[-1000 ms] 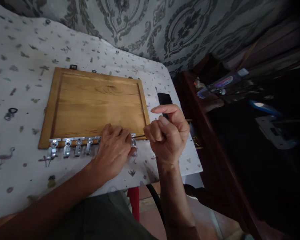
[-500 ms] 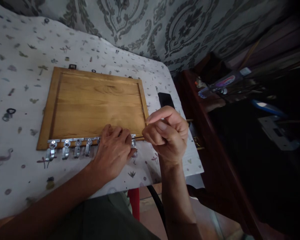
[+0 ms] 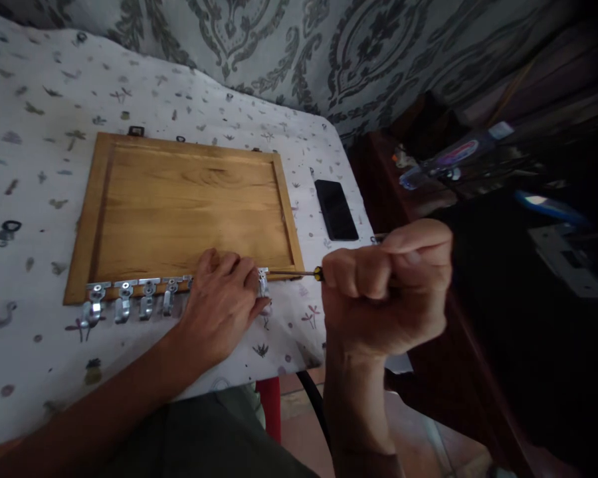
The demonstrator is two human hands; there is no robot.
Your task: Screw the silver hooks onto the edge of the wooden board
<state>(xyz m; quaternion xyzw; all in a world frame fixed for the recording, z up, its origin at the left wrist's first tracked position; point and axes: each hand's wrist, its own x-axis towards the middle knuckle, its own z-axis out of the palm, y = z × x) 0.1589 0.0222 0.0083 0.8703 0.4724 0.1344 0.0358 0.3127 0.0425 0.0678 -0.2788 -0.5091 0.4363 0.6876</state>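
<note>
A framed wooden panel (image 3: 194,206) lies flat, with several metal hooks (image 3: 122,302) in a row along its near edge. My left hand (image 3: 224,299) rests over that edge, its fingers bent down on the hooks near the right end; what they grip is hidden beneath them. My right hand (image 3: 386,289) is wrapped round the handle of a screwdriver (image 3: 294,273), right of the panel. The thin shaft points left, and its end is near the rightmost hook (image 3: 263,284).
A black phone (image 3: 337,210) lies on the patterned tablecloth (image 3: 40,192). Dark furniture at the right bears a plastic bottle (image 3: 453,156), a blue object (image 3: 551,206) and a metal plate (image 3: 571,262). A patterned curtain (image 3: 279,53) hangs behind the table.
My right hand has moved right, away from the panel, and more of the screwdriver shaft and the whole phone now show. My left hand stays at the hooks.
</note>
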